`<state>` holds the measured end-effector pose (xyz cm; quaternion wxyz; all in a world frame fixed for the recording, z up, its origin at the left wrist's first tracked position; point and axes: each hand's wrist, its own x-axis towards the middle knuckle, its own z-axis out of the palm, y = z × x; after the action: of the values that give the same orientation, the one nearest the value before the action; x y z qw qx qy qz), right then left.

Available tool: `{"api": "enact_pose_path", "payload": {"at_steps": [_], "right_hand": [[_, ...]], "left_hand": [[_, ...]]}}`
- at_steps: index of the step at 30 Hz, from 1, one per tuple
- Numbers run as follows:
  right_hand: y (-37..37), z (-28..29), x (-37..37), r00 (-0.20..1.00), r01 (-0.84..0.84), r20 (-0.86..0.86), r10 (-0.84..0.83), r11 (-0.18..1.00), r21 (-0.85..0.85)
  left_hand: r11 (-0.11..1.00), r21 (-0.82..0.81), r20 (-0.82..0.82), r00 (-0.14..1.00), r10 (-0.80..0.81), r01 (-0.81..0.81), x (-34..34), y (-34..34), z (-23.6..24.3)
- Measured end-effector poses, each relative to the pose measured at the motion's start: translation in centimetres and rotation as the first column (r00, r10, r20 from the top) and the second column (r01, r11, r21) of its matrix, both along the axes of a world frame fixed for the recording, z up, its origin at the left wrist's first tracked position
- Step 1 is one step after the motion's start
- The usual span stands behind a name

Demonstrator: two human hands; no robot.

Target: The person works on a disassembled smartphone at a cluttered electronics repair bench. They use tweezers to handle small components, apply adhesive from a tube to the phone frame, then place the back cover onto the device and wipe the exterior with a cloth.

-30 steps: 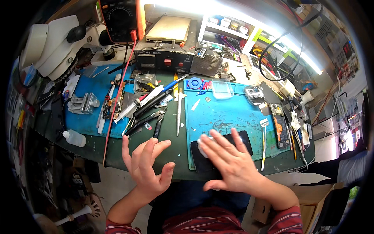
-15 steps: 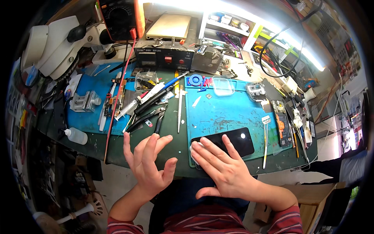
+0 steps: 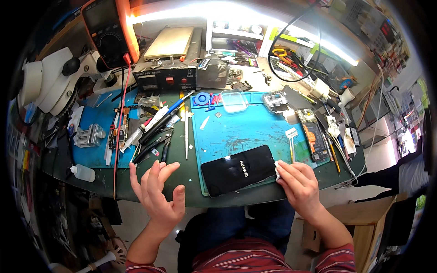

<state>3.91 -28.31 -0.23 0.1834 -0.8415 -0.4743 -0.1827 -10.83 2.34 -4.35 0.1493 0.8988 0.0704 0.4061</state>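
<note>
A black smartphone (image 3: 227,175) lies flat, screen up, across the near edge of the blue work mat (image 3: 255,122). Pale lettering glows on its dark screen. At the phone's right end my right hand (image 3: 298,185) pinches a small white wipe (image 3: 277,172) between thumb and fingers. My left hand (image 3: 159,193) hovers in front of the bench edge, left of the phone, its fingers apart and nothing in them. Closest to it on the bench are black-handled pliers (image 3: 152,152) and a slim metal tool (image 3: 186,136).
An opened phone (image 3: 312,136) and a cotton-tipped stick (image 3: 292,144) lie right of the smartphone. Behind stand a clear plastic box (image 3: 234,100) and a black power unit (image 3: 165,79). A multimeter (image 3: 107,36) with a red lead hangs at back left; a white bottle (image 3: 83,173) lies at left.
My right hand, spread over the phone before, is now at its right end with fingers closed on the wipe. Lettering now shows on the uncovered screen. My left hand stays raised; the view has shifted.
</note>
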Motion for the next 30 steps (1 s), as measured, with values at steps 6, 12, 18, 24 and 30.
{"api": "enact_pose_path", "payload": {"at_steps": [6, 12, 18, 24, 30], "right_hand": [[-2.8, -0.6, 0.2, 0.983, 0.183, -0.043, -0.177, 0.957, 0.227], [-3.5, 0.1, 0.8, 0.729, 0.488, -0.676, -0.11, 0.776, 0.399], [-2.9, 2.4, -1.4, 0.242, 0.353, -0.89, 0.387, 0.819, 0.452], [1.7, 2.4, -6.5, -0.023, 0.182, -0.917, 0.398, 0.904, 0.387], [5.4, -0.8, -10.0, 0.071, 0.102, -0.895, 0.441, 0.889, 0.446]], "left_hand": [[0.972, -0.21, 0.067, 0.993, -0.095, 0.107, -2.4, 1.0, 0.9], [0.916, -0.221, 0.361, 0.844, 0.396, -0.336, -8.8, 9.3, 0.0], [0.853, -0.246, 0.273, 0.812, 0.516, -0.46, -9.8, 12.2, -0.7], [0.555, -0.739, 0.16, 0.9, -0.405, 0.381, -7.8, -4.7, 1.6], [-0.12, -0.969, 0.243, 0.756, -0.607, 0.216, -7.5, -6.6, 0.2]]}}
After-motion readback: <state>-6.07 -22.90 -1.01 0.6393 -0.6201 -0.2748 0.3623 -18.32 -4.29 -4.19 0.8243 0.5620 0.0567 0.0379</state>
